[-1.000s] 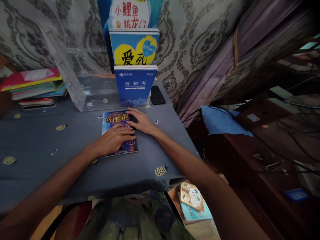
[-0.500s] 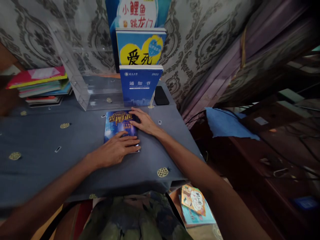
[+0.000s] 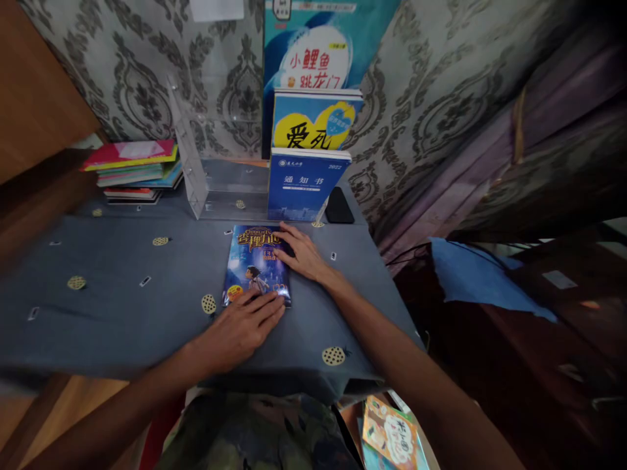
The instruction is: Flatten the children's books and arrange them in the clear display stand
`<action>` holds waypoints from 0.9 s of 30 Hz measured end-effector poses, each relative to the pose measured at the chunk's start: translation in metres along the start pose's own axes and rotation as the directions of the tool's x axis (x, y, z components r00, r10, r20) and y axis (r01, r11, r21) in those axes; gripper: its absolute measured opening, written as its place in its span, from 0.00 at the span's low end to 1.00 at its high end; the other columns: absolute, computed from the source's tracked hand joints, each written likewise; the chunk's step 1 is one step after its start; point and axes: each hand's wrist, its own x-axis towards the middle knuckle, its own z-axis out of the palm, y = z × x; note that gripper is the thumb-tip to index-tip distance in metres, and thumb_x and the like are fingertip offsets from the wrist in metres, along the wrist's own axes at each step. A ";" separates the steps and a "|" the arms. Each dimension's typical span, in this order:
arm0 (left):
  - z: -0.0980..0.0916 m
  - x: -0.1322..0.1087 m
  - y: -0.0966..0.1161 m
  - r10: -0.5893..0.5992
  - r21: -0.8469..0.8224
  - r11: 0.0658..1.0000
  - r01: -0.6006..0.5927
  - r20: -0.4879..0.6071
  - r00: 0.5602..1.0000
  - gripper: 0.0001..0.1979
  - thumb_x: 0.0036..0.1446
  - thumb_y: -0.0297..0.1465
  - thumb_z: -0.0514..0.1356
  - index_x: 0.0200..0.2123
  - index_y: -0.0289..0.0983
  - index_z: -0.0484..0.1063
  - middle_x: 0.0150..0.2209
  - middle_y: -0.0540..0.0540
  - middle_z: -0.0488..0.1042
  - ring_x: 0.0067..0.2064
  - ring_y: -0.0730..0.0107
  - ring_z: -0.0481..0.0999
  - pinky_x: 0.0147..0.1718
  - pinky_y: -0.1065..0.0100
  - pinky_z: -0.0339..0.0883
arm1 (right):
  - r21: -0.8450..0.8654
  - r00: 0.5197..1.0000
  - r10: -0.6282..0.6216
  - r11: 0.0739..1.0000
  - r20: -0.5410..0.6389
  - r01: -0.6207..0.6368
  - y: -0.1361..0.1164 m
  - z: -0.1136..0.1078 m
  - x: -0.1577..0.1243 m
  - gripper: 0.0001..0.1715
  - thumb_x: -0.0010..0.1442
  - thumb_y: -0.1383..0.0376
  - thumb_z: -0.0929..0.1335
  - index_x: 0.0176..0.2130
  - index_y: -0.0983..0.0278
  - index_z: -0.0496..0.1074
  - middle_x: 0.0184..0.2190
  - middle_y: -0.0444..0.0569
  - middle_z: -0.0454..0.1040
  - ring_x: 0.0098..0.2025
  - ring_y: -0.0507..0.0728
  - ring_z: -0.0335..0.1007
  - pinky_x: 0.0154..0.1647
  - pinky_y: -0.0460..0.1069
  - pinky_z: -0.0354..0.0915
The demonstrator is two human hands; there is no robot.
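A blue book (image 3: 251, 261) with gold lettering and a cartoon figure on its cover lies closed on the grey cloth-covered table. Across its lower edge rests my left hand (image 3: 245, 329), fingers stretched out, their tips on the cover. My right hand (image 3: 306, 256) lies along the book's upper right side with fingers spread, the tips on the cover. Behind the book, a clear acrylic stand (image 3: 189, 156) holds upright a blue booklet (image 3: 308, 189), a blue and yellow book (image 3: 318, 121) and a taller teal book (image 3: 318, 39).
A pile of books and folders (image 3: 140, 166) sits at the table's left back. A black phone (image 3: 339, 205) is right of the stand. Below the table's front edge lie more books (image 3: 392, 434). A blue cloth (image 3: 482, 277) hangs over dark furniture on the right.
My left hand has slid down the book to its lower edge, uncovering the cartoon figure. My right hand stays at the book's right side. The camera view has shifted left.
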 end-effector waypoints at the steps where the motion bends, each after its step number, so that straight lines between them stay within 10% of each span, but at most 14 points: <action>1: 0.002 -0.006 0.001 -0.015 0.003 1.000 0.015 -0.036 0.999 0.25 0.64 0.21 0.49 0.64 0.31 0.61 0.64 0.40 0.67 0.66 0.61 0.64 0.65 0.55 0.54 | -0.005 1.000 -0.003 1.000 0.003 0.003 0.000 0.000 0.000 0.29 0.68 0.52 0.63 0.62 0.62 0.66 0.69 0.58 0.58 0.69 0.65 0.56 0.66 0.66 0.56; 18: 0.015 -0.066 -0.010 -0.234 -0.045 0.971 0.234 -0.366 0.901 0.26 0.60 0.15 0.48 0.59 0.34 0.69 0.56 0.40 0.75 0.57 0.63 0.74 0.54 0.60 0.72 | -0.151 0.989 -0.138 0.978 0.042 0.143 -0.033 -0.004 -0.006 0.20 0.70 0.63 0.61 0.57 0.63 0.72 0.60 0.57 0.72 0.68 0.64 0.59 0.69 0.70 0.47; 22: 0.018 -0.065 -0.007 -0.263 -0.033 0.962 0.269 -0.362 0.894 0.24 0.59 0.16 0.48 0.53 0.33 0.73 0.53 0.40 0.77 0.55 0.62 0.75 0.53 0.60 0.73 | 0.076 0.878 -0.403 0.915 0.258 0.397 -0.085 0.005 -0.019 0.22 0.72 0.65 0.58 0.61 0.61 0.69 0.62 0.52 0.71 0.68 0.57 0.59 0.70 0.63 0.51; 27: 0.015 -0.061 -0.005 -0.290 -0.015 0.952 0.306 -0.370 0.883 0.21 0.57 0.17 0.48 0.46 0.34 0.77 0.42 0.41 0.80 0.46 0.61 0.79 0.49 0.61 0.75 | 0.159 0.802 -0.433 0.901 0.412 0.404 -0.113 0.014 -0.022 0.27 0.74 0.60 0.57 0.68 0.63 0.59 0.68 0.52 0.60 0.72 0.54 0.50 0.73 0.59 0.46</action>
